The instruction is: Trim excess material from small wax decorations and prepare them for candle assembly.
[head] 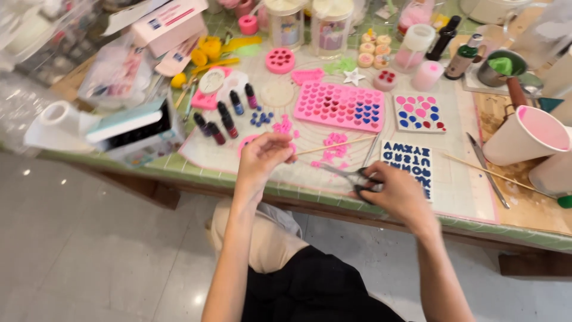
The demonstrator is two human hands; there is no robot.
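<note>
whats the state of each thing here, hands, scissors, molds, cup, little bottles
left hand: pinching a thin wooden stick
right hand: gripping scissors, blades slightly apart
pink heart mold: lying flat, cavities partly filled
letter mold: flat, letters filled with blue
paper cup: tilted, pink inside
small dye bottles: capped, some upright, some lying down

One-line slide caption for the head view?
Left hand pinches a wooden stick, right hand grips scissors beside a pink heart mold.
</note>
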